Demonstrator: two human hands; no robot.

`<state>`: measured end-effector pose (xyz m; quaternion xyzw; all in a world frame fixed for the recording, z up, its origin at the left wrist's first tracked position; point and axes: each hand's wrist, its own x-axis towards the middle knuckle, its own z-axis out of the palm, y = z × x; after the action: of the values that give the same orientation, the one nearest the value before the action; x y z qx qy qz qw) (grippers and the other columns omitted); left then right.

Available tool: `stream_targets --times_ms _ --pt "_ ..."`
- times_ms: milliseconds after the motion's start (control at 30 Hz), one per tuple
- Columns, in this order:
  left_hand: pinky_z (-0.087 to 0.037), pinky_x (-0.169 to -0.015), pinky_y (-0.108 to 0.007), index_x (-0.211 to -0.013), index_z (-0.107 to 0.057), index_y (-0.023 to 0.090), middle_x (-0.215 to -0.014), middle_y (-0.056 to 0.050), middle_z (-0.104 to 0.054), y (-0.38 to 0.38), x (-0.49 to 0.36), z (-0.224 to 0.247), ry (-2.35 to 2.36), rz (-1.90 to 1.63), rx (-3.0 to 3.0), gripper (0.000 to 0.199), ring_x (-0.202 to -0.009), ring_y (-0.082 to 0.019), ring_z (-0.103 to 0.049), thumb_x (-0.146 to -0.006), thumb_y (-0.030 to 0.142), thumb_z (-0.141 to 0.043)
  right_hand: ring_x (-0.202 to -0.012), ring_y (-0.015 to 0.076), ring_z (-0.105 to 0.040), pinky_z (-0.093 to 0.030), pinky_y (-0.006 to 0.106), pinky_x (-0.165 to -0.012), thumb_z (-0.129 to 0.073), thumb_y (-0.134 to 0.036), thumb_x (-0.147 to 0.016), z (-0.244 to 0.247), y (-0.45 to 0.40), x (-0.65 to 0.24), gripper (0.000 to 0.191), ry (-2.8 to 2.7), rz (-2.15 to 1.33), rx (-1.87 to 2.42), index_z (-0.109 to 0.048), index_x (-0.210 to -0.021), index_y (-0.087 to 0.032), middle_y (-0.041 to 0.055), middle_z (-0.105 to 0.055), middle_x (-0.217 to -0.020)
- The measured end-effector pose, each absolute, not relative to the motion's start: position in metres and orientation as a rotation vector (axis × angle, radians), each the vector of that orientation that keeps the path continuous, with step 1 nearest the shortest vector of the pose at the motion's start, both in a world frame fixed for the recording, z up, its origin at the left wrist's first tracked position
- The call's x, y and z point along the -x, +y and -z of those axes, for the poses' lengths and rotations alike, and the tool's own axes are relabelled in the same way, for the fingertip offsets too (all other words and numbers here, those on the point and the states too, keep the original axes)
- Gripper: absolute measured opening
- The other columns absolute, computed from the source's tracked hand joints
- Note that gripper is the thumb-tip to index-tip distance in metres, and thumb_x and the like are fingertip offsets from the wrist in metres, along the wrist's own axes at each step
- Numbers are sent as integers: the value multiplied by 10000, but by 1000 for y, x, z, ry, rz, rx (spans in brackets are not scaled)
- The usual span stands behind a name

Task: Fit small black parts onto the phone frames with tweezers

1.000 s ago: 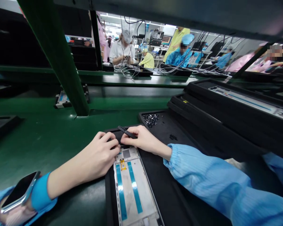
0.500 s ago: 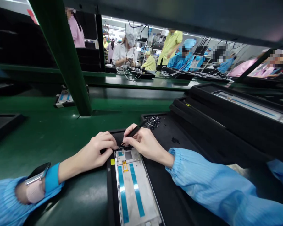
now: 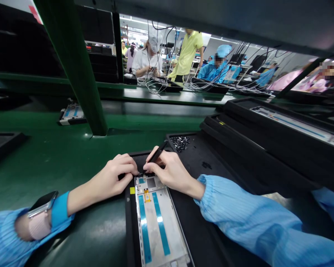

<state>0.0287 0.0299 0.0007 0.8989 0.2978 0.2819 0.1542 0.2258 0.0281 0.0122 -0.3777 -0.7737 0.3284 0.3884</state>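
Note:
A silver phone frame (image 3: pixel 153 237) lies in a black foam tray (image 3: pixel 130 230), its upper end away from me. Two blue strips and an orange flex piece show on its metal face. My left hand (image 3: pixel 118 172) is closed at the frame's top left corner, thumb and fingers drawn together; whatever is between the fingertips is hidden. Black tweezers (image 3: pixel 158 152) are held pen-like in my right hand (image 3: pixel 174 168), pointing down at the frame's top edge, close to my left fingertips. Their tips are too small to make out.
Small dark parts (image 3: pixel 180 144) lie heaped in a black tray behind my right hand. Stacked black trays (image 3: pixel 239 137) stand at the right. A green post (image 3: pixel 80 78) rises at the left, with another phone unit (image 3: pixel 72 112) beside it. Several co-workers sit or stand beyond.
The tweezers have tipped slightly more upright, and my right hand has shifted a little. My left hand stays at the corner. In the background, a person in yellow has moved left.

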Motion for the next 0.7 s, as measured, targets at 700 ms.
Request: stream_targets --times_ms 700 --pt "-425 -734 -320 -777 -611 164 -814 -37 -627 29 -28 -1 872 -781 -2609 250 -813 -163 -550 -810 66 -384 -586 118 -569 -456 230 -566 -544 -227 -823 -11 28 -228 118 -2011 -708 993 -515 -733 -157 1 -570 -668"
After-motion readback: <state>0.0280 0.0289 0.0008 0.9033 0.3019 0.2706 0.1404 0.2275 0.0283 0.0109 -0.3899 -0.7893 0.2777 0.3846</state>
